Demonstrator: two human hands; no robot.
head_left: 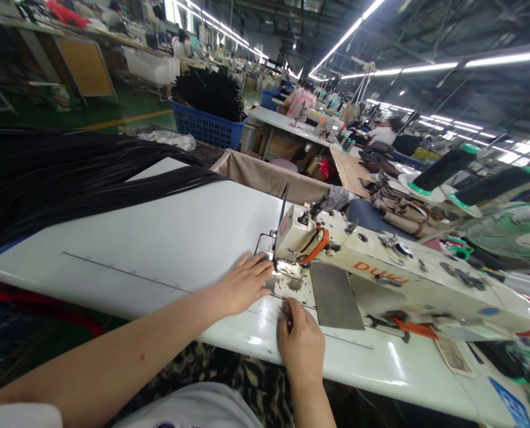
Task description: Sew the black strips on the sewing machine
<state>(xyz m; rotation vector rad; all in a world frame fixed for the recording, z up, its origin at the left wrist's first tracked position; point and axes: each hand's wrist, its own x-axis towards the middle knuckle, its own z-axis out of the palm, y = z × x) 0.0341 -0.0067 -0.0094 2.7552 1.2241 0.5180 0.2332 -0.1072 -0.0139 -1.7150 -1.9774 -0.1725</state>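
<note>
My left hand (pixel 246 285) lies flat on the machine bed, fingers stretched toward the needle area of a white sewing machine (pixel 381 267). Its fingertips are beside the presser foot (pixel 274 264), and I cannot make out any cloth under them. Close to the table's front edge, my right hand (pixel 301 336) has its fingers curled around a small, dark, pointed metal tool (pixel 286 313). That tool is blurred and partly hidden by the fingers. A thin dark strip (pixel 284 201) stands up behind the needle head.
Long black strips (pixel 82 184) are heaped over the table's left side. Behind are a blue basket (pixel 207 126) of black pieces and a beige cloth bin (pixel 265 175). Black thread cones (pixel 445 169) and a fan (pixel 510 232) stand right. Other people work farther back.
</note>
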